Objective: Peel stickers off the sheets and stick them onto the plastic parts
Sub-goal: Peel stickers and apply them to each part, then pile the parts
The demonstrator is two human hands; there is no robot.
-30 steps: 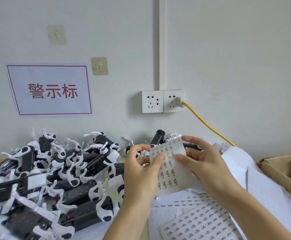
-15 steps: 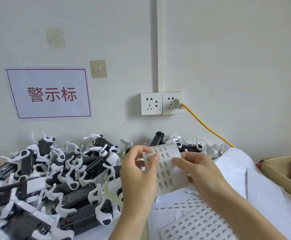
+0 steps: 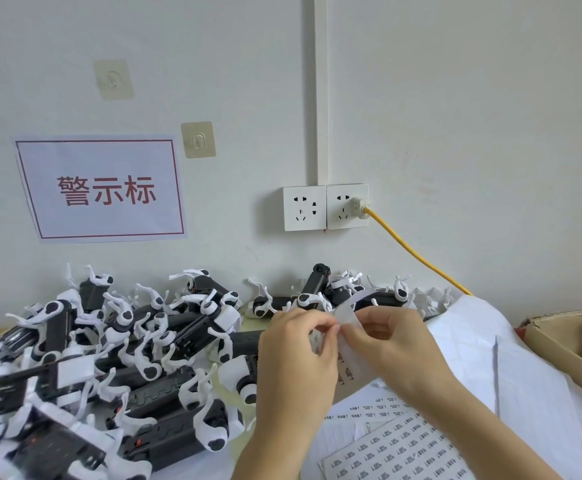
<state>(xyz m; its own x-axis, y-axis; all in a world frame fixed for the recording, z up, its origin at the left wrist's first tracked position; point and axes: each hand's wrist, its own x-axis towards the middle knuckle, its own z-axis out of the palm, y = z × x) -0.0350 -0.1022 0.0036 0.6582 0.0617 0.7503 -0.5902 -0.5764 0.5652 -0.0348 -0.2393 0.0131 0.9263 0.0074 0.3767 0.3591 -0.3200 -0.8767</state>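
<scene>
The left hand [image 3: 294,355] and the right hand [image 3: 391,344] met in the middle, both with fingers pinched together on the small white sticker sheet [image 3: 346,358], which was bent over, probably so that a sticker edge would lift for peeling. The black and white plastic parts [image 3: 127,358] lay in a pile on the left of the tabletop [image 3: 248,325], near the left hand. More printed sticker sheets [image 3: 397,448] lay flat at the near right.

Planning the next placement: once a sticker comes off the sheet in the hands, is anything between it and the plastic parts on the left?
Nothing visible. Both hands, left and right, pinch the sticker sheet right beside the pile of plastic parts, with only open air between them.
</scene>
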